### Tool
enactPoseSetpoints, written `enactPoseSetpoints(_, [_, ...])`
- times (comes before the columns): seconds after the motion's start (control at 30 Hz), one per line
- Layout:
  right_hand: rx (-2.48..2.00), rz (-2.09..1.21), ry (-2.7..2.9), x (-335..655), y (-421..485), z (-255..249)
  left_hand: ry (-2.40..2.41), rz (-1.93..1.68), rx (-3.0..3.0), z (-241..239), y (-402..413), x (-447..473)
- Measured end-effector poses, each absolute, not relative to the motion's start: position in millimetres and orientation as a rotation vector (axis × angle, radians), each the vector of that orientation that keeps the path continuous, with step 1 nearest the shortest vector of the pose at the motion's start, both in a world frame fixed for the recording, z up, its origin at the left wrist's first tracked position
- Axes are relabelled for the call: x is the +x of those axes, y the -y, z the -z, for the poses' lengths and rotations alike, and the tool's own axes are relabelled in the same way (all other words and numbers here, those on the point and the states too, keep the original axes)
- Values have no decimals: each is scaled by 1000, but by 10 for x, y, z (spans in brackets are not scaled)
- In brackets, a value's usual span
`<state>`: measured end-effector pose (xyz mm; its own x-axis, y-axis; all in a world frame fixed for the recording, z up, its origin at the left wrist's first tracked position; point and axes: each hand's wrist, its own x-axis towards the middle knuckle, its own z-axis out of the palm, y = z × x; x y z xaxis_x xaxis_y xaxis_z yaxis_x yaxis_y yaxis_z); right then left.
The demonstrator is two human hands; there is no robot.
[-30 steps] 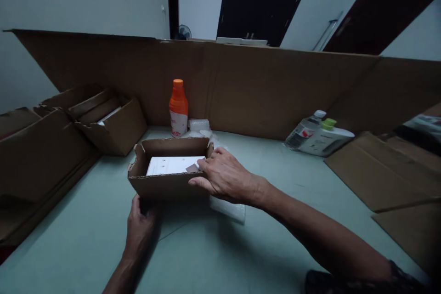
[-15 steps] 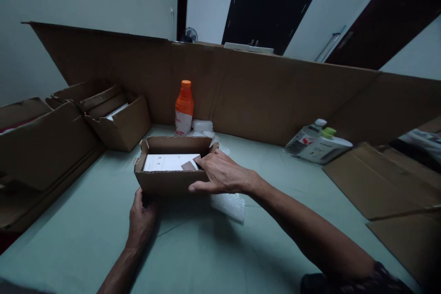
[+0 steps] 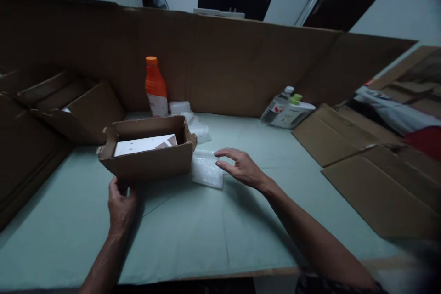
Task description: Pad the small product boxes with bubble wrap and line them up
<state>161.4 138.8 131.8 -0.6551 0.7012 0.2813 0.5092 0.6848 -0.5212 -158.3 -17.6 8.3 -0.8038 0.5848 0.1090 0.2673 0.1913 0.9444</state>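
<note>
A small open cardboard box (image 3: 151,164) stands left of centre, with a white box (image 3: 141,145) lying inside it. My left hand (image 3: 120,206) is at the lower left front corner of the cardboard box, fingers curled against its bottom edge and partly hidden. My right hand (image 3: 243,167) hovers to the right of the box, thumb and fingers apart, holding nothing. Just left of those fingertips lies a sheet of bubble wrap (image 3: 206,172) on the pale green cloth. More bubble wrap (image 3: 198,129) sits behind it, partly hidden by the box.
An orange bottle (image 3: 155,89) stands at the back against a cardboard wall (image 3: 234,69). Larger cardboard boxes (image 3: 89,115) fill the left side. A clear bottle (image 3: 275,108) and a white bottle with a green cap (image 3: 292,114) lean at back right, near cardboard flaps (image 3: 379,183).
My right hand has let go of the box's right end and moved away from it, its fingers now apart. My left hand stays at the lower left corner. The view has shifted right and downward.
</note>
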Motion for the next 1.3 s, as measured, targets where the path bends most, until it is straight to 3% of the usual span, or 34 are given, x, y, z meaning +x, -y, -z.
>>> enactPoseSetpoints(0.27, [-1201,-518,2497,1544,-1506,-488,-2424,-1748,902,-281,561,-1117])
enactPoseSetpoints(0.4, [-1153,-513,2493,1504,-1400,-515,-2447,-1610,1239,-218,793,-861])
enactPoseSetpoints(0.73, [-775,-827,2473,1746,-532,-722,-1795,-1380,1890,-104,558,-333])
enactPoseSetpoints(0.87, [-797,-1004,2430,1778,-278,-724,-1586,-1213,1837,-31,560,-208])
enactPoseSetpoints(1.07, [-979,-1320,2160,1814,-295,-685,-1634,-1175,1649,-82,699,-259])
enactPoseSetpoints(1.17, [-951,-1113,2278,1743,-371,-578,-1568,-1198,1725,-145,715,-272])
enactPoseSetpoints(1.3, [-869,-605,2711,1598,-410,-462,-1506,-1200,1791,-159,736,-277])
